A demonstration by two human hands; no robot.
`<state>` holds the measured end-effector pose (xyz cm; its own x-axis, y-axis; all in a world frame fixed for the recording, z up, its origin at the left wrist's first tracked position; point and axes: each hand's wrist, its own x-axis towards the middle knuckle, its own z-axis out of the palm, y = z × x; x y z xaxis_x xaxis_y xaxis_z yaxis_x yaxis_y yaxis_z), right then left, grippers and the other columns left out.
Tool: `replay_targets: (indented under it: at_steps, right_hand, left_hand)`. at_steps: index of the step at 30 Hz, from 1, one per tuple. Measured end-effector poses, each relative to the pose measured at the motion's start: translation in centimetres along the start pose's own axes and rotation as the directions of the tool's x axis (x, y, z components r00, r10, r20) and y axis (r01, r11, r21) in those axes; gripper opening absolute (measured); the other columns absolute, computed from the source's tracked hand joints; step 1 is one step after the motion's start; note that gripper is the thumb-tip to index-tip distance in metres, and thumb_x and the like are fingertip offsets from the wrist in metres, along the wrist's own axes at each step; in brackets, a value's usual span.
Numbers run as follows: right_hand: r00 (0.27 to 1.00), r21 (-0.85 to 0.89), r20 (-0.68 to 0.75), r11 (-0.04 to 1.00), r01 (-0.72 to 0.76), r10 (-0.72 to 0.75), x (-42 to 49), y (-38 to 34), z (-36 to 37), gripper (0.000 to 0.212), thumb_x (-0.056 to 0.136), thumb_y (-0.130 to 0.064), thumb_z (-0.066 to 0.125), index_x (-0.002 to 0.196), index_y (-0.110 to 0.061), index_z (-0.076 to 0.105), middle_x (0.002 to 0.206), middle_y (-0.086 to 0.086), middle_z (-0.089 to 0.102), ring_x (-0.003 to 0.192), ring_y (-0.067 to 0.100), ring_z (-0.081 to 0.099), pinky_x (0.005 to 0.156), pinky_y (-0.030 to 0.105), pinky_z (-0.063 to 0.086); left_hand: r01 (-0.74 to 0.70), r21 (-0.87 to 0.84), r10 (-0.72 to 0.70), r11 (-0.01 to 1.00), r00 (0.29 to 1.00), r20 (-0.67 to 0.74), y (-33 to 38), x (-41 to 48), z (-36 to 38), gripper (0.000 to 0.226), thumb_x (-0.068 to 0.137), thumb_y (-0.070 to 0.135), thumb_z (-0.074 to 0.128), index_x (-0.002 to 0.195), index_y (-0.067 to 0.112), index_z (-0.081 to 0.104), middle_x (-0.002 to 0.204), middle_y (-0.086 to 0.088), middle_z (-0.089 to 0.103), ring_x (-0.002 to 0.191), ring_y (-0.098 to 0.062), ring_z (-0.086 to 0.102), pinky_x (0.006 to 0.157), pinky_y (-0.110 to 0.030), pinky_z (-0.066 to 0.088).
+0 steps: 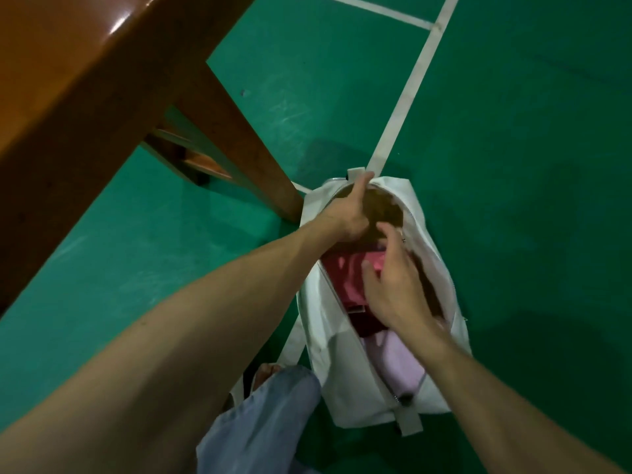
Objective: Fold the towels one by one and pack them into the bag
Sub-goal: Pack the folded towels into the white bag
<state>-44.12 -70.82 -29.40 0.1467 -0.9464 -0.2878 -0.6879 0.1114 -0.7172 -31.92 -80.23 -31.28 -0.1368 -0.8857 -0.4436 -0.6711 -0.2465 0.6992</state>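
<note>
Left hand (345, 217) grips canvas bag (345, 388); pink towel (345, 278) inside.

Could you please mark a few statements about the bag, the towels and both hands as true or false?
1. The white fabric bag lies on the green floor. True.
2. The bag is zipped shut. False: it is open, showing a pink towel and a pale lilac towel.
3. The left hand grips the bag's far rim. True.
4. The right hand holds a blue towel. False: its spread fingers are over the pink towel, gripping nothing.
</note>
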Motion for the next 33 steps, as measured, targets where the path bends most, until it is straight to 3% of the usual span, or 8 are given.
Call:
replay_targets:
  at_steps: [3, 7, 13, 15, 18, 22, 26, 33]
  right_hand:
    - [0.986, 0.053, -0.163, 0.998, -0.02, 0.028, -2.9, 1.3, 1.1, 0.059, 0.097, -0.019, 0.054, 0.149, -0.028, 0.027, 0.146, -0.002, 0.043, 0.132, 0.016, 0.045, 0.107, 0.041, 0.044]
    - [0.928, -0.076, -0.35, 0.984, -0.164, 0.128, -5.5, 2.3, 2.6, 0.072, 0.091, -0.028, 0.064, 0.15, -0.023, 0.023, 0.155, 0.008, 0.029, 0.143, 0.026, 0.027, 0.114, 0.051, 0.031]
    - [0.92, -0.054, -0.344, 0.974, -0.221, 0.189, -7.0, 3.4, 3.7, 0.092, 0.081, -0.033, 0.075, 0.151, -0.026, 0.016, 0.156, 0.007, 0.023, 0.145, 0.025, 0.018, 0.116, 0.034, 0.002]
    - [0.909, -0.077, -0.376, 0.971, -0.227, 0.183, -7.3, 3.5, 3.9, 0.098, 0.076, -0.034, 0.079, 0.149, -0.03, 0.014, 0.156, 0.008, 0.023, 0.144, 0.028, 0.02, 0.117, 0.043, 0.011]
    - [0.886, -0.046, -0.401, 0.961, -0.272, 0.231, -8.1, 3.8, 3.9, 0.102, 0.072, -0.033, 0.082, 0.147, -0.034, 0.014, 0.155, 0.007, 0.024, 0.141, 0.029, 0.024, 0.112, 0.052, 0.023]
    - [0.864, -0.011, -0.45, 0.966, -0.257, 0.225, -7.5, 4.8, 3.0, 0.107, 0.061, -0.024, 0.091, 0.148, -0.021, 0.028, 0.153, 0.01, 0.028, 0.14, 0.029, 0.026, 0.112, 0.046, 0.023]
    - [0.873, -0.015, -0.438, 0.969, -0.247, 0.216, -7.1, 5.0, 2.3, 0.116, 0.053, -0.027, 0.095, 0.148, -0.019, 0.029, 0.153, 0.009, 0.026, 0.141, 0.025, 0.022, 0.113, 0.046, 0.022]
    - [0.84, 0.05, -0.488, 0.968, -0.245, 0.238, -6.9, 5.9, 2.6, 0.105, 0.058, -0.02, 0.093, 0.146, -0.017, 0.036, 0.15, 0.01, 0.035, 0.138, 0.029, 0.031, 0.112, 0.046, 0.027]
  left_hand:
    - [-0.02, 0.119, 0.009, 0.993, 0.996, 0.089, 0.6, 0.4, 0.6, 0.092, 0.083, -0.003, 0.047, 0.153, 0.032, 0.0, 0.124, -0.026, 0.057, 0.104, -0.033, 0.056, 0.092, -0.033, 0.042]
    - [-0.106, 0.257, 0.065, 0.96, 0.985, 0.163, 0.6, 0.8, 0.5, 0.09, 0.084, 0.0, 0.051, 0.152, 0.033, 0.003, 0.129, -0.023, 0.053, 0.109, -0.037, 0.055, 0.098, -0.042, 0.043]
    - [-0.267, 0.447, 0.165, 0.854, 0.953, 0.253, -0.5, 0.8, -0.9, 0.09, 0.084, -0.005, 0.046, 0.151, 0.04, 0.006, 0.121, -0.019, 0.056, 0.102, -0.034, 0.056, 0.09, -0.046, 0.049]
    - [-0.304, 0.507, 0.167, 0.806, 0.94, 0.299, -0.8, 0.7, -1.1, 0.093, 0.085, -0.005, 0.042, 0.149, 0.048, 0.0, 0.125, -0.017, 0.054, 0.108, -0.034, 0.053, 0.091, -0.045, 0.048]
    - [-0.331, 0.574, 0.193, 0.749, 0.938, 0.289, -1.1, 0.7, -1.3, 0.1, 0.084, -0.006, 0.04, 0.144, 0.057, -0.008, 0.154, -0.014, 0.027, 0.136, -0.041, 0.031, 0.105, -0.05, 0.039]
    - [-0.371, 0.588, 0.24, 0.719, 0.926, 0.291, -1.4, 0.8, -1.5, 0.109, 0.081, -0.007, 0.05, 0.143, 0.057, -0.013, 0.154, -0.014, 0.026, 0.133, -0.039, 0.037, 0.101, -0.051, 0.044]
    - [-0.388, 0.58, 0.229, 0.717, 0.916, 0.33, -1.7, 0.9, -2.1, 0.122, 0.076, 0.02, 0.08, 0.139, 0.061, -0.016, 0.159, -0.012, 0.018, 0.139, -0.036, 0.032, 0.109, -0.055, 0.035]
    - [-0.441, 0.554, 0.246, 0.707, 0.886, 0.392, -1.8, 0.7, -3.2, 0.117, 0.073, 0.027, 0.083, 0.139, 0.065, -0.006, 0.157, -0.009, 0.022, 0.142, -0.032, 0.025, 0.114, -0.049, 0.027]
